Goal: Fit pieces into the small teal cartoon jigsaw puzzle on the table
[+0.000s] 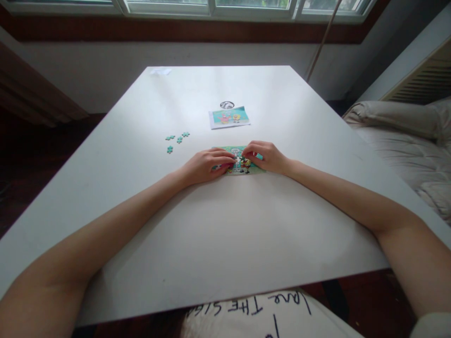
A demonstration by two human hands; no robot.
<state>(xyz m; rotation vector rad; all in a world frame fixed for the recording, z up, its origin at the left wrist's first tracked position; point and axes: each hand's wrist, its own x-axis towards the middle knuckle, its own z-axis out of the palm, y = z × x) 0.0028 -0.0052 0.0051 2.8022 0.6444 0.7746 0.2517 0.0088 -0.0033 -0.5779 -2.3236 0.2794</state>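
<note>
A small jigsaw puzzle with cartoon figures on a green-blue ground lies flat on the white table in front of me. Over its left part rests my left hand, its fingers stretched out across the pieces and the tips near the middle. My right hand comes in from the other side, thumb and fingers pinched at a small puzzle piece by the puzzle's middle. A small white gap shows there between the fingertips. Both hands hide parts of the picture.
Several loose green puzzle pieces lie left of the puzzle. Behind it are a picture sheet and a round black-and-white mark or disc. White paper sits at the table's far left corner. A cushioned seat stands right.
</note>
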